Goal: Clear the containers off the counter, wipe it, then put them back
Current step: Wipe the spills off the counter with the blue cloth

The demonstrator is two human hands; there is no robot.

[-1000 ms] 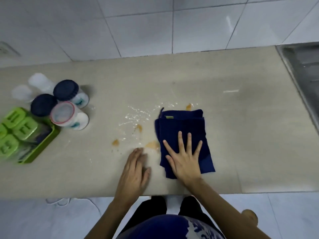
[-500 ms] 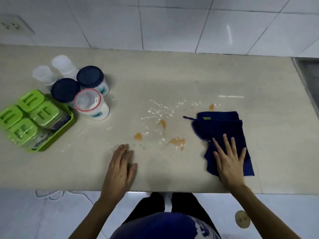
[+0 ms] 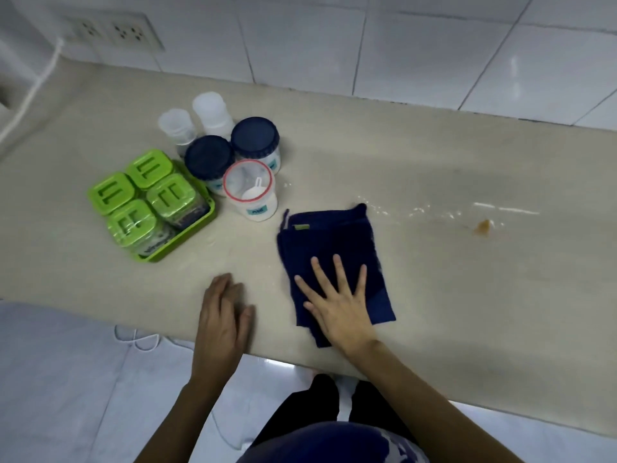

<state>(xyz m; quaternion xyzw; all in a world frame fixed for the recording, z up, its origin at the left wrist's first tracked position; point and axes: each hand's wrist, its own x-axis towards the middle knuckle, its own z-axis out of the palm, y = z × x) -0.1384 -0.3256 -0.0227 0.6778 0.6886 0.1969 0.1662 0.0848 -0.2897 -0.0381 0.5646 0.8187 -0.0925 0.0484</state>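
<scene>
Centrally in the head view, the right hand (image 3: 337,304) lay flat with fingers spread on a folded navy cloth (image 3: 330,259) on the beige counter (image 3: 467,279). At lower centre-left, the left hand (image 3: 222,317) rested palm-down, empty, at the counter's edge. Left of centre stood lidded jars (image 3: 255,138) and green-lidded containers in a green tray (image 3: 187,233). An orange stain (image 3: 483,226) marked the right.

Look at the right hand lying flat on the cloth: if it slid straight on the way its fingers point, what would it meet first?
The right hand points up the blue cloth. Beyond the cloth's far edge the counter looks bare up to the tiled wall.
</scene>
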